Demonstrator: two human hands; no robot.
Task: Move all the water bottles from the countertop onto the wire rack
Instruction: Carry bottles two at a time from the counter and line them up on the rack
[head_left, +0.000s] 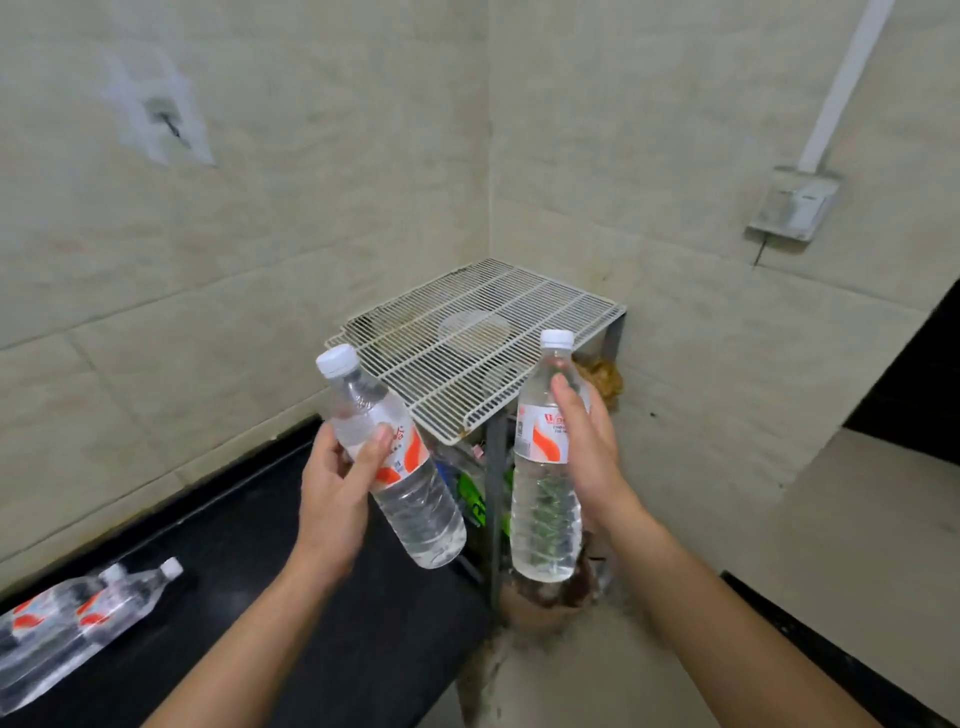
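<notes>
We are reaching both forearms forward, our left hand (340, 486) gripping, thumb across, our right hand (589, 447) clasping upright.

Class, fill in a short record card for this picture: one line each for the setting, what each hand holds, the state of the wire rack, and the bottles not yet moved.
setting: tiled corner, black countertop
left hand: holds a tilted water bottle, white cap pointing up and left
right hand: holds an upright water bottle
wire rack: top shelf bears no bottles
bottles not yet moved: at least two lying bottles on the countertop at far left
</notes>
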